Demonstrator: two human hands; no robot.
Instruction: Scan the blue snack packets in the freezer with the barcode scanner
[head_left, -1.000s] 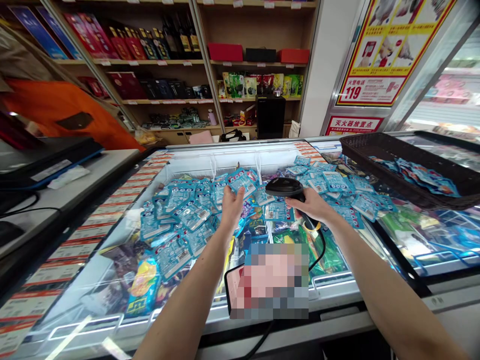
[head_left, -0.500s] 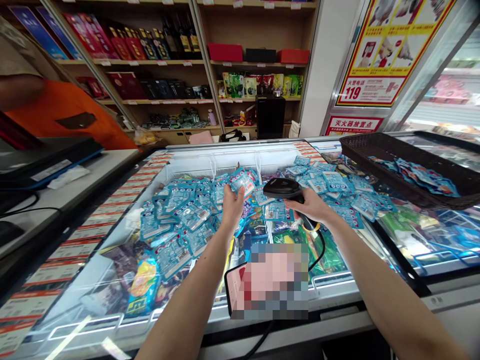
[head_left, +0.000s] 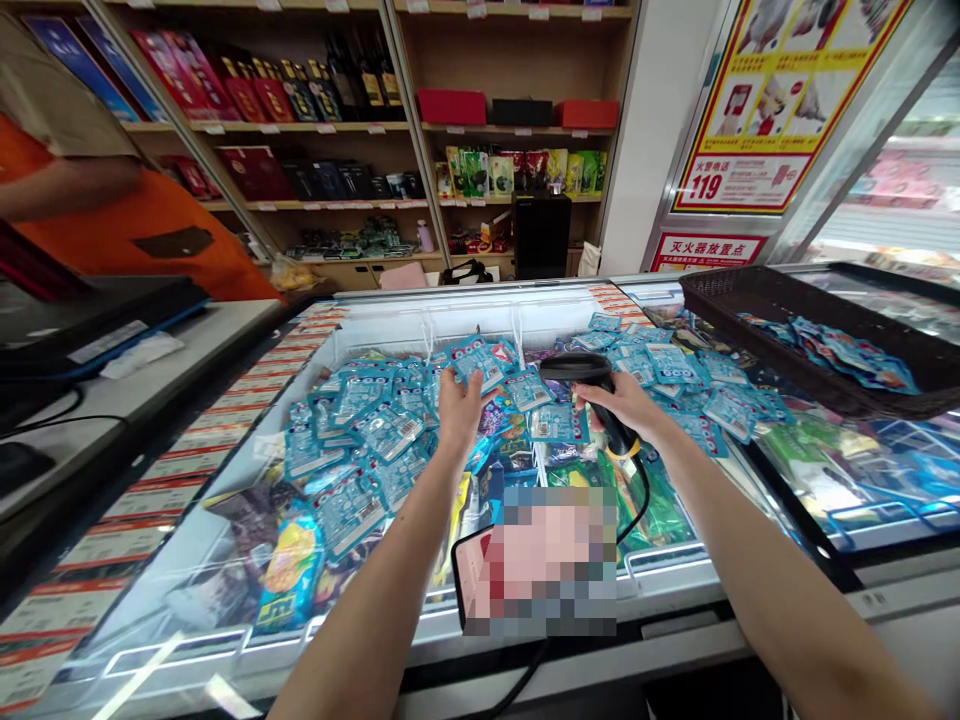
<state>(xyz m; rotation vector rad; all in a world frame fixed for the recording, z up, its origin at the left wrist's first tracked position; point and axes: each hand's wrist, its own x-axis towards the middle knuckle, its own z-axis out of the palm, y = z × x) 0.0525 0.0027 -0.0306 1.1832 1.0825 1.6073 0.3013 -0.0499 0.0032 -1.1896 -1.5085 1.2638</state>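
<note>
My left hand (head_left: 460, 410) hangs over a heap of flat blue foil packets (head_left: 382, 430) in the chest freezer, fingers spread, its fingertips at or just below one blue packet (head_left: 476, 362). My right hand (head_left: 622, 405) is closed around the grip of a black corded handheld barcode scanner (head_left: 589, 380), whose head points forward over the packets. Its black cord (head_left: 643, 500) drops toward the freezer's near edge. A pixelated patch (head_left: 544, 560) hides most of a dark-edged phone lying on the near glass.
A dark woven basket (head_left: 810, 335) holding blue packets sits on the freezer to the right. At the left are a counter (head_left: 150, 370) and a co-worker's orange apron (head_left: 150, 225) with an outstretched arm. Wooden shelves (head_left: 315, 125) of boxed goods stand behind.
The scanner has shifted slightly right and tilted in my right hand. My left hand has dropped a little from the blue packet. The co-worker's arm has reached further right.
</note>
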